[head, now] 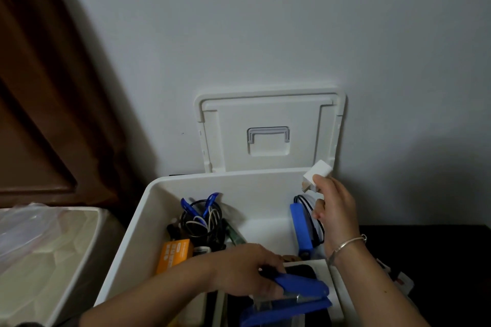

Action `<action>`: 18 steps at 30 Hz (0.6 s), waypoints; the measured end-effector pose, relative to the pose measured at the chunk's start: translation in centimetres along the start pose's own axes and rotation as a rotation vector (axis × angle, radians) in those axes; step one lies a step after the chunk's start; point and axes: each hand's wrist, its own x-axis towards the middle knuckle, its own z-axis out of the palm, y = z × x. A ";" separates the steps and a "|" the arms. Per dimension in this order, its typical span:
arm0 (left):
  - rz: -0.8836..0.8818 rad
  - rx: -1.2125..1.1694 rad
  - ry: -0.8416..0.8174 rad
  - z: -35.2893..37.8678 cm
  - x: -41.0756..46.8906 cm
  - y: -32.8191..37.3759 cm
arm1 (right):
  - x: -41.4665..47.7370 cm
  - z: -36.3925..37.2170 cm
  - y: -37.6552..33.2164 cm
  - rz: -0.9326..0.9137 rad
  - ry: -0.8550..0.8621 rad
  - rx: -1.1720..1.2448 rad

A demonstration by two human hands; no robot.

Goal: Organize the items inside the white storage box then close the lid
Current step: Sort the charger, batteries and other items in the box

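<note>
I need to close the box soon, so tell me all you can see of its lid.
The lid is white plastic, roughly square with rounded corners and a raised border. A pale grey handle lies flat in a central recess. It stands upright against the wall behind the storage box, whose back rim hides its lower edge.

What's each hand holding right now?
Left hand: closed, gripping the blue stapler.
Right hand: closed, pinching the white charger.

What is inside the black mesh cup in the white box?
Blue pens and looped cables stick out of the mesh cup. Whatever lies deeper is covered by them.
</note>
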 end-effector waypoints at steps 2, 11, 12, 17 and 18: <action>-0.027 0.039 -0.027 0.5 0.4 -0.1 | 0.0 0.1 0.0 0.006 0.009 0.002; 0.006 0.390 0.148 3.7 1.0 -1.3 | 0.0 0.0 0.2 0.023 -0.011 -0.016; 0.020 0.371 0.164 3.7 0.8 -1.6 | -0.1 0.0 0.2 0.025 -0.013 -0.019; 0.023 0.450 0.367 -0.3 1.5 -4.8 | -0.1 0.1 0.3 0.035 -0.025 -0.033; 0.019 0.505 0.355 -1.1 1.7 -5.4 | -0.1 0.0 0.4 0.034 -0.026 -0.040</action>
